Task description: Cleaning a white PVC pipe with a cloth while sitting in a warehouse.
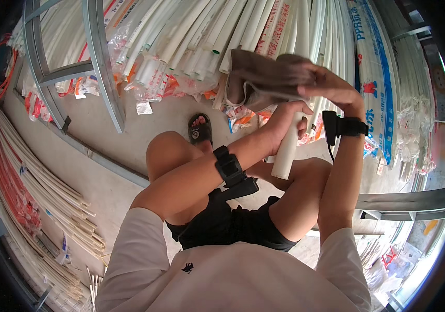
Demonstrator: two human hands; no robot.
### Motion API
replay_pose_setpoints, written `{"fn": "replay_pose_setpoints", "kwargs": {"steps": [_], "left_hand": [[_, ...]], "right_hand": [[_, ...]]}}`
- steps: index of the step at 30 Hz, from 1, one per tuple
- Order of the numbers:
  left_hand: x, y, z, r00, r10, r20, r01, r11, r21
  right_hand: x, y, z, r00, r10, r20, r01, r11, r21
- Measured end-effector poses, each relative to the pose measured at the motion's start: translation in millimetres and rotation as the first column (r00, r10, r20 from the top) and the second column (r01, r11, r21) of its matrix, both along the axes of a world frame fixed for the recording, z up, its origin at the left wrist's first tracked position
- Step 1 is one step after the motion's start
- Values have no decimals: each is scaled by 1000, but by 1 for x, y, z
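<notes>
My left hand (287, 123) is wrapped around a white plastic pipe (287, 154), whose cut end points back at me above my thigh. Higher up, my right hand (330, 85) grips a brown-grey cloth (261, 78) with a pale hem. The cloth and that hand are blurred, and fabric hides part of the pipe beyond my left fist. Whether the cloth touches the pipe, I cannot tell. Black straps with small devices sit on both my wrists.
Stacks of white plastic pipes (207, 35), many in printed film, lie ahead. A metal frame (93, 58) stands front left, and a floor rail (101, 158) runs beside me. Thin pipe bundles (50, 187) lie at left. A blue-and-white pipe bag (374, 89) is at right.
</notes>
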State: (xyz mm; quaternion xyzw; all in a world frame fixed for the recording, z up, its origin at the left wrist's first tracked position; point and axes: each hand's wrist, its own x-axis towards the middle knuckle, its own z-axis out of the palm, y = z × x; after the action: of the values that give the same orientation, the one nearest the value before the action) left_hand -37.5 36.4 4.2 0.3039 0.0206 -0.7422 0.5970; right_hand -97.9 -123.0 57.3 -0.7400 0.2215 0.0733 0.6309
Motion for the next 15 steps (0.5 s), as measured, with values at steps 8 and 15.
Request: {"fn": "replay_pose_setpoints", "kwargs": {"steps": [8, 15], "left_hand": [[-4, -5, -14, 997, 6, 81, -11, 998, 59], [-14, -9, -12, 982, 40, 185, -53, 997, 64]], "right_hand": [[9, -8, -13, 999, 29, -38, -36, 979, -199], [12, -12, -17, 985, -71, 159, 118, 945, -305]]}}
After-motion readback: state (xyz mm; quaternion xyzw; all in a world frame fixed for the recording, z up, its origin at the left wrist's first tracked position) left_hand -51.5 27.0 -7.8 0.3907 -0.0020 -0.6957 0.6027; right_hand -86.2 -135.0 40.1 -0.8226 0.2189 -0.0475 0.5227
